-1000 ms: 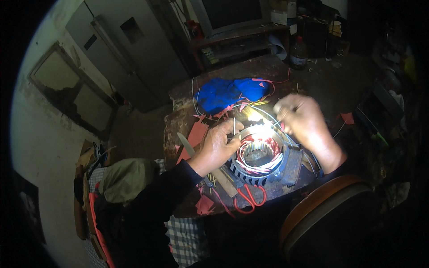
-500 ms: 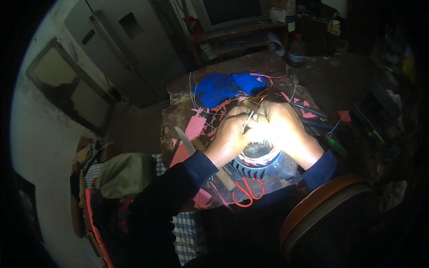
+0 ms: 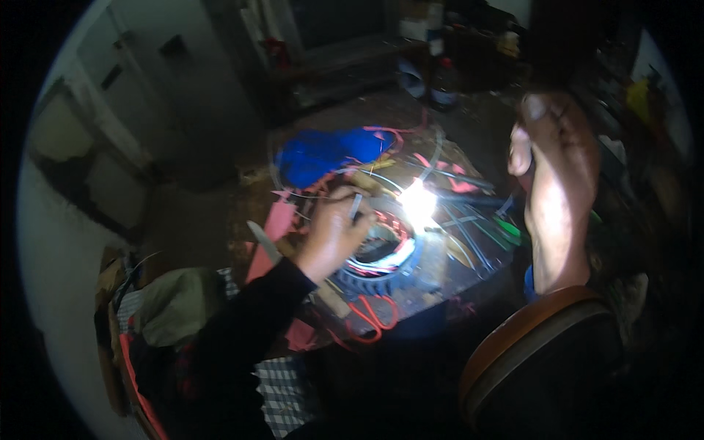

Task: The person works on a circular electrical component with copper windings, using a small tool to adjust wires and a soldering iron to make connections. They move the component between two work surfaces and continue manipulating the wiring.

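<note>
A motor stator (image 3: 375, 279) in a grey finned housing stands on the table, wire windings and pale leads ringing its open bore. My left hand (image 3: 334, 233) rests at its left rim, fingers closed, with a thin white strip (image 3: 356, 206) sticking up between thumb and fingers. Raised well off to the right, above the table's right side, my right hand (image 3: 557, 161) has its fingers curled in; what they hold, if anything, is hidden by blur and shadow. Strong glare whitens the area behind the stator's right side.
Red-handled scissors (image 3: 372, 319) lie in front of the stator. A knife blade (image 3: 264, 242) and pink sheet strips (image 3: 279, 220) lie left. Behind is a blue cloth (image 3: 330, 154); thin rods (image 3: 469, 235) and green pieces (image 3: 507, 231) lie right. An olive cloth (image 3: 180, 304) sits at lower left.
My right hand has left the stator and swung up and right. My left hand stays at the stator with the white strip. The whole view has shifted, moving the table left in the picture.
</note>
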A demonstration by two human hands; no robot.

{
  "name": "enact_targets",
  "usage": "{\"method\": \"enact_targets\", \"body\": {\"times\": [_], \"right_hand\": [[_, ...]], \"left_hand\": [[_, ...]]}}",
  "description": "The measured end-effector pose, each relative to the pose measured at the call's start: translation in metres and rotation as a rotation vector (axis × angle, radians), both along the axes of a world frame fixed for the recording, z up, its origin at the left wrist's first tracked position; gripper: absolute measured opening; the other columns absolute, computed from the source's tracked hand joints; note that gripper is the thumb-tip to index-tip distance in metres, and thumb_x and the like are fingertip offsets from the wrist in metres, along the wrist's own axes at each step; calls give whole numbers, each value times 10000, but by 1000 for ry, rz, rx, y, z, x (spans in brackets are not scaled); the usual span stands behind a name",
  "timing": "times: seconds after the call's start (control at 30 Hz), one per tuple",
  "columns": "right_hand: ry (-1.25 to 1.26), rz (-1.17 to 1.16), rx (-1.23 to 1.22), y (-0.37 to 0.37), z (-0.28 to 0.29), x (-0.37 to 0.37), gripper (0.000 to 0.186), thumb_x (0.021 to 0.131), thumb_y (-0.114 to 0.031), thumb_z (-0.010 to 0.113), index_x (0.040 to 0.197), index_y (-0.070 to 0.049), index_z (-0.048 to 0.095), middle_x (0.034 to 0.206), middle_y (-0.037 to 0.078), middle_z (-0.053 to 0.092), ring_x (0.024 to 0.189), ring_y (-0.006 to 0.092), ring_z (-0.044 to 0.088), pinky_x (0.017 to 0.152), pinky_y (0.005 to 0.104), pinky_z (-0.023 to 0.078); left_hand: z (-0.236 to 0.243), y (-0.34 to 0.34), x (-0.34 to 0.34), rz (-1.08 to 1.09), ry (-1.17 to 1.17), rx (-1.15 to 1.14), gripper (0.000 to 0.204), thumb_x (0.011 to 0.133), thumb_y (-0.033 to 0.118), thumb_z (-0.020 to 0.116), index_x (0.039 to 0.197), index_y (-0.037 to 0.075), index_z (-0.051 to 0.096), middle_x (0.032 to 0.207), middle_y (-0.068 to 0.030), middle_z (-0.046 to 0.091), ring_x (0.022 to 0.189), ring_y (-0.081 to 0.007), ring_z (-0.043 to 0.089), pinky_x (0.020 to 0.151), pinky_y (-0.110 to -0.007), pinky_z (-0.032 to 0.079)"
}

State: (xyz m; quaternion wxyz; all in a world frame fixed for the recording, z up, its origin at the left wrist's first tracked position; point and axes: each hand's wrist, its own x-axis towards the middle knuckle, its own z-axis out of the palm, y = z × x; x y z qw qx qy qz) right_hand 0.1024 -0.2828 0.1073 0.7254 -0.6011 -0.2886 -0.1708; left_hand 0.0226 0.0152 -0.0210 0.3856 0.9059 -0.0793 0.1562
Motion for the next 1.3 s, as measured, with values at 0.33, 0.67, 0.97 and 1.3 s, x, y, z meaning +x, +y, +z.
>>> {"method": "enact_targets", "body": {"times": [0.33,0.67,0.97,1.3], "right_hand": [[443,-15,-713,-92,-166,-19,36,1021,-83,819,1025,-50,805,856,2,744,692,63,650,623,269,527],[-18,-321,-1338,-58,-262,-14,181,986,-211,723,966,-35,760,880,215,786,777,448,781,759,553,635],[359,-49,-1171,-80,-209,-55,210,880,-212,825,821,-22,758,800,255,749,780,461,777,747,511,624],[234,-149,-1071,-127,-210,-57,232,927,-158,860,1080,-22,751,938,206,774,853,392,774,772,467,605]], "left_hand": [[25,-4,-40,233,-85,-19,836,911,52,894,1631,-14,473,1707,-283,454,1559,-428,507,1275,-478,455],[-17,-116,-111,-442,5,-197,541,934,34,838,1442,-22,660,1432,-227,724,1386,-382,696,1204,-492,540],[-118,-200,-80,-33,785,-1157,421,1191,229,634,1517,-36,603,1365,-150,743,1234,-221,733,1059,-378,595],[-140,-209,-78,-15,913,-1252,344,1218,176,559,1460,-52,645,1259,-192,790,1096,-264,794,954,-378,641]]}}
